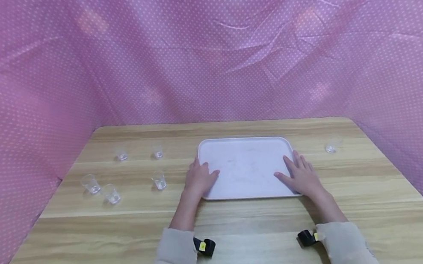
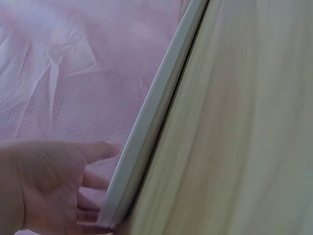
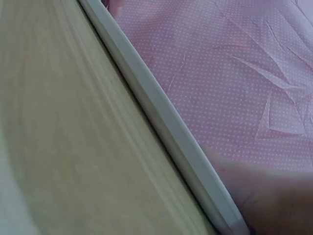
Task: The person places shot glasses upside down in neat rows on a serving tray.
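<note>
A white rectangular tray (image 1: 248, 167) with a low raised rim lies flat on the wooden table. My left hand (image 1: 198, 180) holds its left short side, with the thumb reaching over the rim onto the surface. On the opposite short side my right hand (image 1: 304, 178) holds the tray likewise, thumb and a finger over the inside. In the left wrist view the thumb and fingers of my left hand (image 2: 54, 183) meet the rim (image 2: 146, 120). The right wrist view shows part of my right hand (image 3: 259, 191) behind the rim (image 3: 166, 115), its fingertips hidden.
Left of the tray stand several small clear glasses, among them a near one (image 1: 111, 194), a leftmost one (image 1: 91, 184) and one closest to the tray (image 1: 159, 180). Another clear glass (image 1: 330, 147) is to the right. Pink dotted cloth (image 1: 204, 64) surrounds the table (image 1: 92, 248).
</note>
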Motion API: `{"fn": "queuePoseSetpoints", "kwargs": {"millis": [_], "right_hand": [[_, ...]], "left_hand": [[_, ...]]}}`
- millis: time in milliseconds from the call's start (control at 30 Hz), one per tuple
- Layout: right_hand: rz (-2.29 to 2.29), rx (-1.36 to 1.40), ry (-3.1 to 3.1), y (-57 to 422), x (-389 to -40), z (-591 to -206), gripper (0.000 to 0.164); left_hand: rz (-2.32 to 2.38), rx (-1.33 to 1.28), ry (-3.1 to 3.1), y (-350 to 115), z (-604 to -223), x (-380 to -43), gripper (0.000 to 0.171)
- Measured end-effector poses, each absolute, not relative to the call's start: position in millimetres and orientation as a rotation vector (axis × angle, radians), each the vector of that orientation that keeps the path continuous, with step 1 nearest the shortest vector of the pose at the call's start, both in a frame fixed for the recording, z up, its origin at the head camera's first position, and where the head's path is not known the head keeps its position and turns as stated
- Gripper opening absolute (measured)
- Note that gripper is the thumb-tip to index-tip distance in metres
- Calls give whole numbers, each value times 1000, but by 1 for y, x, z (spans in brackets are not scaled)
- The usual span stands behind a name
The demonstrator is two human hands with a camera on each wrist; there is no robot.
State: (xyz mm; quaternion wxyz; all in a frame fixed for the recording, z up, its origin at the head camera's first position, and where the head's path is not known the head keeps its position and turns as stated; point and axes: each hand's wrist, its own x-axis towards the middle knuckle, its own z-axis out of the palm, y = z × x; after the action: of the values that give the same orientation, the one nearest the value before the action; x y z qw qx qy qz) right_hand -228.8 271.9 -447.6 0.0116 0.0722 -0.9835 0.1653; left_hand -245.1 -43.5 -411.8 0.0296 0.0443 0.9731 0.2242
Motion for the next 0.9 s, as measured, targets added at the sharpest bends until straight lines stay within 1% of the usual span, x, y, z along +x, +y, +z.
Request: {"fn": "queuePoseSetpoints", "kwargs": {"millis": [100, 167, 333, 500, 800, 900], "right_hand": [[517, 221, -3090, 271, -227, -446, 82], [514, 222, -3098, 271, -226, -445, 82], [512, 231, -3096, 270, -227, -443, 82], [522, 239, -3104, 273, -226, -442, 81], [512, 275, -3141, 272, -221, -438, 82], [503, 279, -3143, 270, -220, -438, 82]], "left_hand": [[783, 164, 3020, -51, -409, -249, 39], [867, 157, 3010, -57, -408, -252, 34], [1091, 60, 2911, -71, -410, -259, 42], [1128, 50, 2865, -79, -415, -263, 43], [1344, 6, 2647, -82, -411, -255, 47], [1350, 1, 2629, -84, -410, -254, 47]]}}
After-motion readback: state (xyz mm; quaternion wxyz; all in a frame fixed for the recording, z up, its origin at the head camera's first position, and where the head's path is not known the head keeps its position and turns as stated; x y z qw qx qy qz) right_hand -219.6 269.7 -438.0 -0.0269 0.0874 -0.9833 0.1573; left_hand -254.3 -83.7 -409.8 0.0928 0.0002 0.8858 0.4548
